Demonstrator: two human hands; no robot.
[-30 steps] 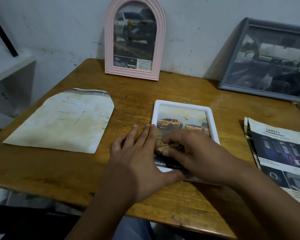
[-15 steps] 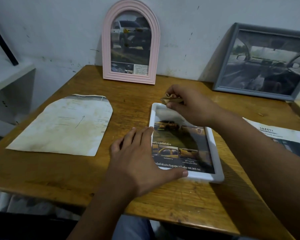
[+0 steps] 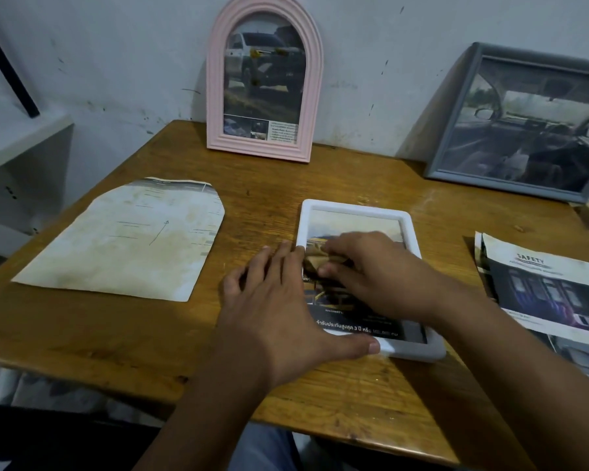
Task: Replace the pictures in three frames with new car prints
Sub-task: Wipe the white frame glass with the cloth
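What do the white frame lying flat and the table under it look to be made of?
The white frame looks like smooth moulded plastic: rounded corners, an even matte white, no grain, though painted wood is possible. The table looks like varnished wood: brown grain lines, a dull sheen, worn dark patches at the near edge.

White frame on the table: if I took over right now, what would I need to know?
Left hand: flat on the table, fingers straight, thumb along the white frame's near edge, steadying it.
Right hand: over the frame, fingertips pinching a small folded brown scrap against the car print.
Pink arched frame and grey frame lean on the wall, each showing a car picture.
Stained arch-cut sheet lies to the left; car brochure pages lie to the right.
Done, it seems: pink and grey frames filled.
Left: finish the white frame, then stand it up.
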